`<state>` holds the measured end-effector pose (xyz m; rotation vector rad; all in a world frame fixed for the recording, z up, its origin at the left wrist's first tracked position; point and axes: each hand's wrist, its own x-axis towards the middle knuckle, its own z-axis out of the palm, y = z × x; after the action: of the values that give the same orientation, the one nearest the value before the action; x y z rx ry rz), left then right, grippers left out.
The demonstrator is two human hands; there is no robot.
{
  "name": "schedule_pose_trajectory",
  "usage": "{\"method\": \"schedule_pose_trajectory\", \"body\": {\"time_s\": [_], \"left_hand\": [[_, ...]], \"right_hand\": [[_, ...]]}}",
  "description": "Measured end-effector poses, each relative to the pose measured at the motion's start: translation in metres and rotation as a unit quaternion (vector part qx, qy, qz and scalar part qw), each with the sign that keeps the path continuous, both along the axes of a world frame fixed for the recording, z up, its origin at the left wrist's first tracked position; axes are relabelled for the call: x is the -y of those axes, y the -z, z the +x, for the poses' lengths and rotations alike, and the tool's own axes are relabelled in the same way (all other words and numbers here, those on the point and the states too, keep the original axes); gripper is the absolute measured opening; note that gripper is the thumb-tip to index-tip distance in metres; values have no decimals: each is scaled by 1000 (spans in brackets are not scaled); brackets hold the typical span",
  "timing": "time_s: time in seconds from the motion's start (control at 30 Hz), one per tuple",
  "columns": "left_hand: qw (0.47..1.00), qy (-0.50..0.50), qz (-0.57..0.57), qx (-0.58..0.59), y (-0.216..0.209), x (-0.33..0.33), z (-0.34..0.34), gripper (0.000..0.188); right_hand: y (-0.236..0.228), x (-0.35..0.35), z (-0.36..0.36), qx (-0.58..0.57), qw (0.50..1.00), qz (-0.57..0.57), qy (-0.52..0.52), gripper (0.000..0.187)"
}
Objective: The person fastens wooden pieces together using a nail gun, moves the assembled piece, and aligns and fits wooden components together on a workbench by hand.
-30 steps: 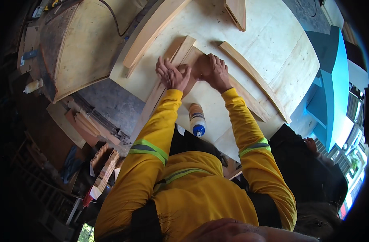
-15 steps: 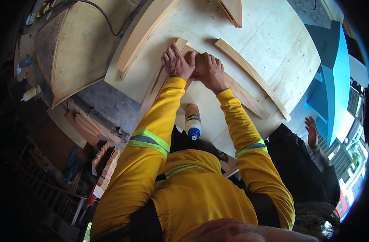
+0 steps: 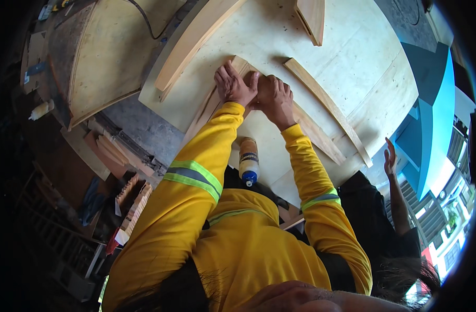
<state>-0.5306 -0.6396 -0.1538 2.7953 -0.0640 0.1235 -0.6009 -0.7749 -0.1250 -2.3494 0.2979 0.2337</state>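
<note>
My left hand is closed on the upper end of a wooden strip that slants down to the left. Right beside it, my right hand grips the upper end of another wooden strip, which slants down to the right. The two strips meet at an angle under my hands; my fingers partly hide the joint. A glue bottle with an orange-brown body and blue cap lies on the pale plywood tabletop, between my forearms.
A loose wooden strip lies to the right. At the upper left sits a thick curved wooden piece, and another wooden piece is at the far edge. Blue panels stand at right, near a co-worker's raised hand.
My view has shifted slightly. Both hands stay at the strips' joint, with the right-hand fingers a little more curled. The co-worker's hand has moved left and turned edge-on.
</note>
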Motion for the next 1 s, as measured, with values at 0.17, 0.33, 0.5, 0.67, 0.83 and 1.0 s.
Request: {"method": "schedule_pose_trajectory", "body": {"time_s": [0.17, 0.33, 0.5, 0.67, 0.83, 1.0], "left_hand": [[1000, 1, 2, 3, -1, 2, 0, 91], [1000, -18, 17, -2, -6, 3, -3, 90], [1000, -23, 7, 5, -5, 3, -1, 90], [1000, -29, 5, 8, -6, 3, 1, 90], [1000, -12, -7, 8, -3, 1, 1, 90], [1000, 1, 0, 12, -1, 1, -1, 90]], "right_hand": [[0, 1, 2, -10, 1000, -7, -3, 107], [-1, 1, -1, 0, 1000, -20, -10, 106], [-4, 1, 2, 0, 1000, -24, -13, 106], [0, 1, 2, 2, 999, -29, -21, 107], [0, 1, 2, 6, 999, -31, -21, 108], [1, -1, 1, 11, 999, -34, -18, 106]]}}
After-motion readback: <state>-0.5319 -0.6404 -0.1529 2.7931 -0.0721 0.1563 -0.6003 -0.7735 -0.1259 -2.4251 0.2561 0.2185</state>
